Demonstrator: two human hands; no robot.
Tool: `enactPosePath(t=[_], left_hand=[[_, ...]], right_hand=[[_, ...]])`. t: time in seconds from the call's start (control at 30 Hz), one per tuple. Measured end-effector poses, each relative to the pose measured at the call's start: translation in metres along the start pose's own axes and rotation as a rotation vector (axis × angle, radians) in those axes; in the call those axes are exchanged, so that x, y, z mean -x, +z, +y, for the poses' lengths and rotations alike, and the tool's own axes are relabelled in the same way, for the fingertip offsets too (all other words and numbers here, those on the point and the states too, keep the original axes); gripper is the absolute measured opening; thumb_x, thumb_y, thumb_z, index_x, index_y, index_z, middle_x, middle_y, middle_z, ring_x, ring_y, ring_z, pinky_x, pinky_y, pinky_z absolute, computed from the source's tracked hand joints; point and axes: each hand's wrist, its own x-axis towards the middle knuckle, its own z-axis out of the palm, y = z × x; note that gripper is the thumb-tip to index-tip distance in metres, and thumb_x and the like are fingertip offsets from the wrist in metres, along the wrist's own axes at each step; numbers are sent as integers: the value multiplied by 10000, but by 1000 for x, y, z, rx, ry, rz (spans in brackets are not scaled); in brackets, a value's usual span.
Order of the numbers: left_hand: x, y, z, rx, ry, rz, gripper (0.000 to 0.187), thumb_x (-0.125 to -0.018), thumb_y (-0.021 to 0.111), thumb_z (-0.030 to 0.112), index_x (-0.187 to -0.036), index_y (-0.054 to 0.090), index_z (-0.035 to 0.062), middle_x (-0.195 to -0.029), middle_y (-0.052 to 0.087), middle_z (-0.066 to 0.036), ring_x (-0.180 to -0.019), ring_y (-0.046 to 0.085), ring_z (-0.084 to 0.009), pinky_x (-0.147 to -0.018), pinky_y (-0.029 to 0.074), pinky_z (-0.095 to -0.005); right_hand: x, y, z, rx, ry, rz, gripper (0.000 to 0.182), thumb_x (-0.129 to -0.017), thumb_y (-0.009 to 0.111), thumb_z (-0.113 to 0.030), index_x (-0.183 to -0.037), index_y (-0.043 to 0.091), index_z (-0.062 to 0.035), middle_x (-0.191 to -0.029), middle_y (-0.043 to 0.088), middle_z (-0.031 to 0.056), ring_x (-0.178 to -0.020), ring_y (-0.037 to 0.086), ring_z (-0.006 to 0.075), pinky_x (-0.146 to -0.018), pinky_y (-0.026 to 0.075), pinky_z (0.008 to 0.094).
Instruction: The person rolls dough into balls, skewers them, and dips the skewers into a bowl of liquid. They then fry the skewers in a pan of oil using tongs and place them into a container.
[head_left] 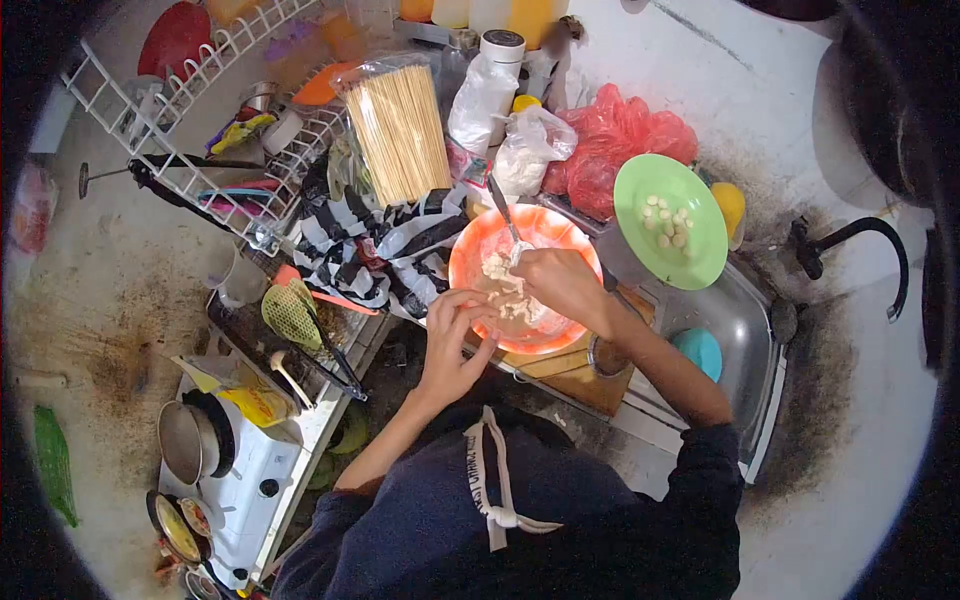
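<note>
An orange-rimmed bowl (572,338) holds pale, crumbly dough (510,300) in its middle. My left hand (458,335) rests at the bowl's left side with its fingers apart, the fingertips over the rim. Over the right part of the bowl is my right hand (562,285), its fingers bent down at the dough; what they hold, if anything, is hidden. A utensil with a dark handle (499,200) leans on the bowl's far rim, its lower end by my right hand. The bowl stands partly on a wooden board (590,385).
A green plate (640,235) with several small pale balls stands right, by the sink (745,345). Behind are red plastic bags (600,150), wooden skewers (398,135) and a wrapped bottle (485,100). A dish rack (190,80) and stove (245,480) are left.
</note>
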Motion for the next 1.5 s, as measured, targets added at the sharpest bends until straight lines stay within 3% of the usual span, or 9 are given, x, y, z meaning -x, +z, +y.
enactPosePath(t=[0.57, 0.9, 0.97, 1.07, 1.13, 1.2, 1.3, 1.4, 1.5], left_hand=[[5, 8, -3, -69, 13, -1, 343, -719, 660, 248, -998, 538, 90, -1140, 448, -90, -1127, 352, -295, -945, 241, -418], [2, -2, 3, -109, 0, -23, 335, -725, 658, 249, -1004, 541, 105, -1135, 463, -83, -1124, 374, -256, -918, 194, -410], [0, -5, 3, 12, -49, -5, 303, -739, 633, 198, -1005, 534, 91, -1130, 468, -98, -1101, 405, -266, -927, 228, -403], [-17, -6, 4, 260, 26, 59, 332, -750, 597, 127, -1065, 507, 72, -1162, 462, -113, -1116, 413, -255, -956, 263, -381], [-38, -2, 11, 386, -1, 96, 348, -782, 558, 137, -1112, 481, 58, -1181, 456, -115, -1136, 401, -243, -972, 270, -370], [-57, 5, 18, 511, -28, 134, 366, -813, 519, 146, -1159, 455, 44, -1199, 450, -117, -1157, 389, -231, -988, 276, -358], [-77, 15, 31, 1238, -492, -64, 511, -930, 313, 346, -1313, 285, 10, -1369, 304, -122, -1279, 272, -214, -1038, 244, -349], [-84, 19, 52, 1618, -675, -99, 527, -931, 319, 376, -1314, 280, 15, -1370, 306, -120, -1278, 282, -223, -1041, 258, -335], [-87, 24, 51, 1669, -688, -89, 484, -943, 316, 331, -1320, 279, 29, -1367, 322, -97, -1252, 328, -190, -1024, 297, -313]], right_hand=[[-1, -13, -1, 53, -85, -181, 62, -646, 584, -100, -656, 597, -41, -626, 596, 122, -609, 603, 277, -549, 469, 380], [7, -54, 2, -168, 154, -315, 111, -661, 617, -145, -746, 595, -77, -711, 613, 111, -702, 610, 272, -636, 477, 376], [11, -63, 3, -194, 204, -278, 136, -666, 625, -153, -768, 584, -73, -716, 613, 109, -710, 609, 271, -644, 477, 368], [17, -74, 0, -437, 183, -46, 175, -677, 672, -135, -792, 569, -51, -673, 605, 77, -654, 612, 174, -623, 480, 291], [17, -85, -11, -817, 313, 53, 190, -689, 688, -88, -809, 561, -11, -705, 614, 52, -668, 594, 119, -647, 475, 250], [18, -91, -20, -824, 267, 61, 200, -696, 688, -112, -829, 573, -18, -744, 616, 62, -698, 607, 138, -667, 482, 259], [19, -104, -42, -861, 227, 104, 201, -714, 679, -132, -861, 598, -22, -790, 623, 73, -715, 615, 151, -677, 485, 267], [24, -102, -54, -801, 214, 125, 190, -701, 682, -105, -876, 637, -46, -808, 612, 74, -693, 590, 152, -658, 470, 273], [28, -98, -60, -525, 76, 240, 178, -689, 671, -94, -862, 658, -56, -833, 579, 68, -716, 569, 171, -643, 460, 292]])
